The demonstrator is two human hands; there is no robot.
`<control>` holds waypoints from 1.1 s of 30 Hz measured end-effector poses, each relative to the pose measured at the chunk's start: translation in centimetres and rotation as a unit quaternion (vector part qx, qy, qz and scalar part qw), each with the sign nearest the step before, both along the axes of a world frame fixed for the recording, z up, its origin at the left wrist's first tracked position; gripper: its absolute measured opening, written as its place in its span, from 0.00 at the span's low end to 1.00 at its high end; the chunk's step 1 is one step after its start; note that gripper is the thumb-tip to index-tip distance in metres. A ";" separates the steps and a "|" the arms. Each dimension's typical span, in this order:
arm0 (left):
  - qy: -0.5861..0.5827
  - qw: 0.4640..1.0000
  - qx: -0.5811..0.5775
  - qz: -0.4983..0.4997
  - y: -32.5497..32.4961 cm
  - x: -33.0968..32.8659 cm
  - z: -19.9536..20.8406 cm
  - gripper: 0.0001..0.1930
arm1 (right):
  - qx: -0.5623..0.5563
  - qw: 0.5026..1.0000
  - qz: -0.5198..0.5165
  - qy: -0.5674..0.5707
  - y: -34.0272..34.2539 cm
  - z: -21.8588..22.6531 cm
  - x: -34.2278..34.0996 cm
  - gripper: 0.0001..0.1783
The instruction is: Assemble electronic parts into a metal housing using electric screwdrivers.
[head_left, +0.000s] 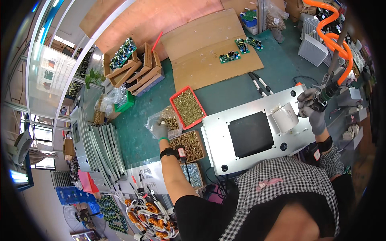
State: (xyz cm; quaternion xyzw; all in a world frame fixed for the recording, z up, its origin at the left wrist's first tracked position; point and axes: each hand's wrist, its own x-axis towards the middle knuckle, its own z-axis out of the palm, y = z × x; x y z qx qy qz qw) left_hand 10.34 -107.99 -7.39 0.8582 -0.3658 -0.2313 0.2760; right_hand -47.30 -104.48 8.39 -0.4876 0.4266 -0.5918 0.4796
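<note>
My left hand, in a grey glove, reaches into a clear plastic bag of small brass-coloured parts; its fingertips are hard to make out. My right hand, also gloved, is wrapped round a dark and green air screwdriver fed by an orange coiled hose. This tool is above the right end of a silver metal panel that lies before me. A white cylinder sits on the panel beside a black rectangular area.
A red tray of small brass pieces adjoins the bag. Nearer me are cardboard boxes of brass fittings and silvery hardware. Curved metal panels stand at left. Circuit boards lie on flattened cardboard. Cables touch the panel's far side.
</note>
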 end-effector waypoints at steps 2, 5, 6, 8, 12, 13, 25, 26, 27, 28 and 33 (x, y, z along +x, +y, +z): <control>0.314 0.917 -0.224 0.104 0.6 0.1 0.2 0.12 | 0.016 1.000 0.005 0.000 0.1 0.2 -0.2 0.23; 0.446 0.849 -0.278 0.061 1.8 -1.8 2.3 0.16 | 0.003 0.998 0.055 -0.036 0.1 -0.2 -1.6 0.24; 0.447 0.848 -0.278 0.056 1.6 -3.1 3.2 0.16 | 0.000 0.998 0.051 -0.036 0.0 0.1 -1.8 0.24; 0.619 0.733 -0.283 0.007 2.0 -6.2 5.5 0.17 | -0.050 0.994 0.073 -0.062 -0.3 1.3 -1.8 0.26; 0.683 0.702 -0.163 -0.122 2.5 -18.1 11.7 0.21 | -0.117 0.974 0.099 -0.165 -0.2 6.8 1.0 0.26; 0.671 0.714 -0.133 -0.151 2.8 -20.8 12.3 0.23 | -0.157 0.953 0.149 -0.210 -0.5 7.8 1.6 0.26; 0.750 0.609 0.026 -0.256 3.5 -36.2 16.2 0.21 | -0.321 0.899 0.243 -0.170 -1.0 10.8 3.2 0.25; 0.751 0.607 0.017 -0.260 3.7 -36.6 16.2 0.21 | -0.312 0.894 0.243 -0.208 -1.1 10.5 3.2 0.24; 0.751 0.608 0.016 -0.257 3.8 -36.8 16.3 0.21 | -0.303 0.888 0.244 -0.246 -1.1 10.4 3.2 0.24; 0.752 0.606 0.018 -0.260 3.8 -36.8 16.2 0.21 | -0.302 0.888 0.243 -0.246 -1.0 10.3 3.2 0.24; 0.748 0.611 0.034 -0.256 3.6 -36.8 15.4 0.24 | -0.298 0.894 0.221 -0.250 -1.1 10.4 3.9 0.24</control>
